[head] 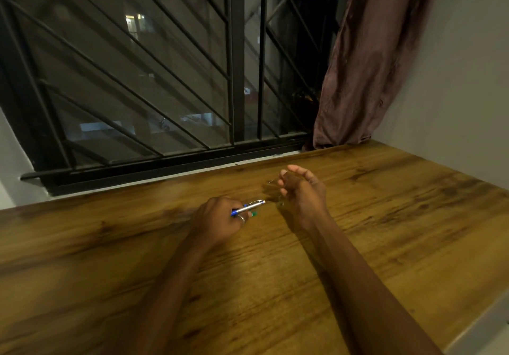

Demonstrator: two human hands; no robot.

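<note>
My left hand (217,222) grips a silver and blue pen (249,206) just above the wooden table (385,230), its tip pointing right. A small green piece (254,213) shows below the pen at my fingertips. My right hand (300,189) is raised slightly to the right of the pen, fingers curled, pinching a thin wire-like thing (272,181) that sticks out to the left. A tiny dark part (281,203) lies or hangs under that hand; I cannot tell which.
A barred window (165,79) runs along the table's far edge. A brownish curtain (366,65) hangs at the back right corner beside a grey wall (454,79). The table's right edge (473,324) drops off at the lower right.
</note>
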